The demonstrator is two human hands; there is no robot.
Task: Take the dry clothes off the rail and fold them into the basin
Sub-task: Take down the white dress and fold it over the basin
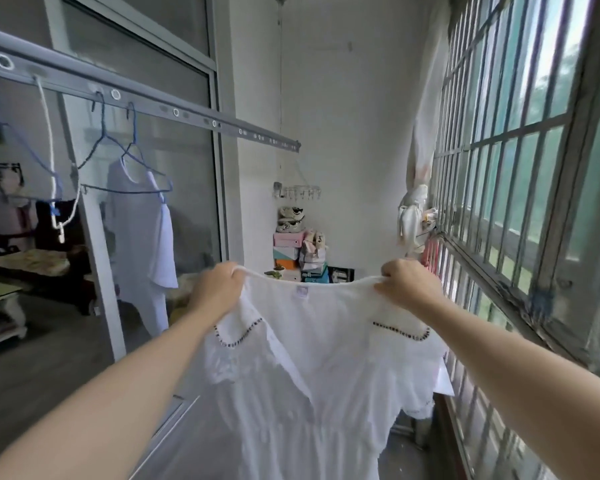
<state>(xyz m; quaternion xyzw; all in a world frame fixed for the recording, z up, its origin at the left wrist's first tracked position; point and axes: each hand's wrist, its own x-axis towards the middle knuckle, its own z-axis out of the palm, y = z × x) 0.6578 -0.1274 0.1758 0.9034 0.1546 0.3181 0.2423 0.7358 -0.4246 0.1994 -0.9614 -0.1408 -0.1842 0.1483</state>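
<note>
Arms outstretched, left hand point(219, 289) and right hand point(407, 284) pinch a white dress point(312, 375) by its shoulders on a balcony; another garment point(141, 233) hangs from the rail point(146, 102) beside barred windows point(520, 150).

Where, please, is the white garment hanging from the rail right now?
In the head view the white garment hangs at left on a blue hanger from the grey rail, by the glass door, up-left of the left hand.

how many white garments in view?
2. One dress held at its neckline by the left hand and right hand; one shirt hanging on a blue hanger from the rail. Blurred clothes at far left may include more.
</note>
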